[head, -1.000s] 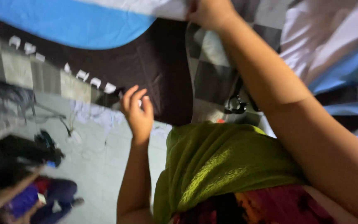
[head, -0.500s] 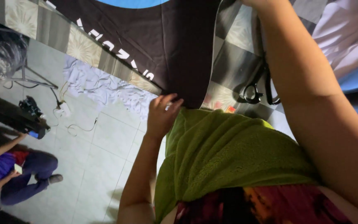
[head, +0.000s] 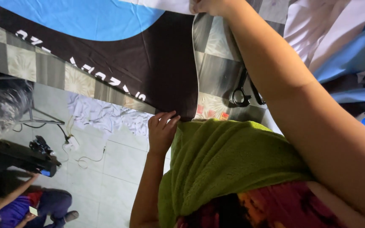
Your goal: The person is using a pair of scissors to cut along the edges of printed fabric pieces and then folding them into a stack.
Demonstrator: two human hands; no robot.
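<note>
A black fabric panel (head: 157, 67) with a blue patch and white lettering lies on a table covered in a grey checked cloth (head: 216, 63). My left hand (head: 161, 131) is at the panel's near corner by the table edge, with its fingers closed on the hem. At the top of the view my right hand (head: 208, 6) grips the panel's far edge, the arm stretched across the table. Black scissors (head: 243, 90) lie on the checked cloth just right of the panel. A green towel (head: 233, 160) hangs down my front.
More blue, white and black fabric (head: 343, 55) is piled at the right. Below, on the tiled floor, lie white fabric scraps (head: 106, 116) and a power strip with cables (head: 72, 143). Another person (head: 26, 207) sits at the lower left. A plastic-wrapped bundle (head: 1, 109) stands at the left.
My left hand rose from open below the table edge to the panel's near corner and took hold of it. My right hand stayed on the far edge.
</note>
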